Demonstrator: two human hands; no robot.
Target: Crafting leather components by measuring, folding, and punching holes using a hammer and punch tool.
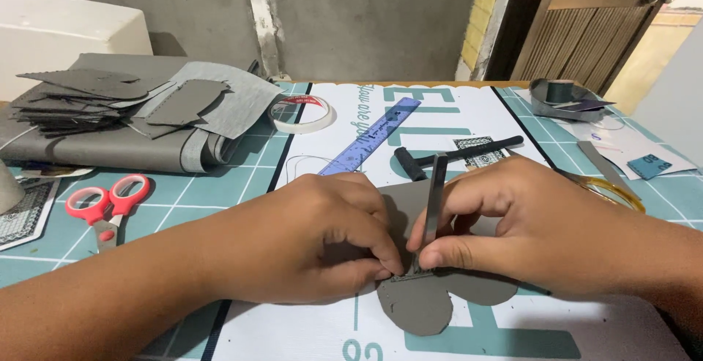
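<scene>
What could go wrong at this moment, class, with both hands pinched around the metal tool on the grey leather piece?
1. The left hand has its fingertips right beside the tip of the metal pricking tool; a slip could jab them.
2. The right hand holds the tool slightly tilted, so the marks may stray from the edge of the grey leather piece.
3. The small black hammer lies just behind the hands; a knock could send it onto the work.

Bare grey concrete wall (366, 17) behind the table (439, 83); brown wooden door (586, 31) at right.
</scene>
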